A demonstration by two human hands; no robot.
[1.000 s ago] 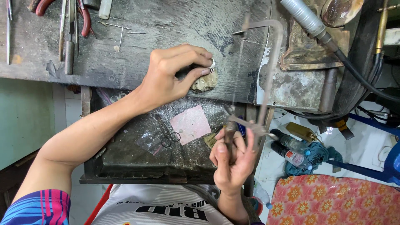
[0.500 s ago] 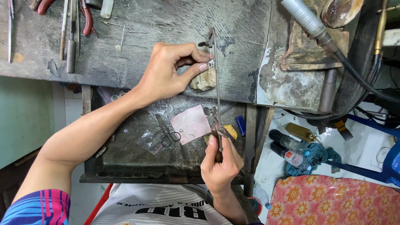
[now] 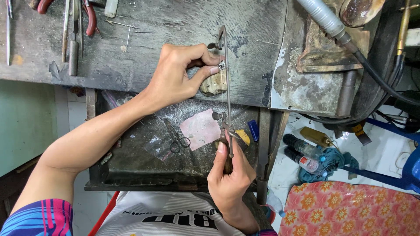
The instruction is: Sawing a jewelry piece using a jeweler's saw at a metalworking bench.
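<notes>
Since the earlier frames, my right hand (image 3: 229,175) has swung the jeweller's saw (image 3: 224,87) from beside the drawer to upright at the bench edge, its frame now edge-on to the camera. That hand is closed in a fist around the saw's handle, index finger extended up along it. My left hand (image 3: 179,72), as before, rests on the worn workbench (image 3: 144,52), thumb and fingertips pinched together on a small metal piece (image 3: 221,65), pressing it to the wooden bench pin (image 3: 213,84). The saw blade runs just beside that piece; whether it touches, I cannot tell. Below the bench edge, the open metal drawer (image 3: 131,175) holds a pink paper scrap (image 3: 199,129) and small scissors (image 3: 177,140) amid metal filings. Pliers (image 3: 89,17) lie at the bench's far side, well apart from both hands.
</notes>
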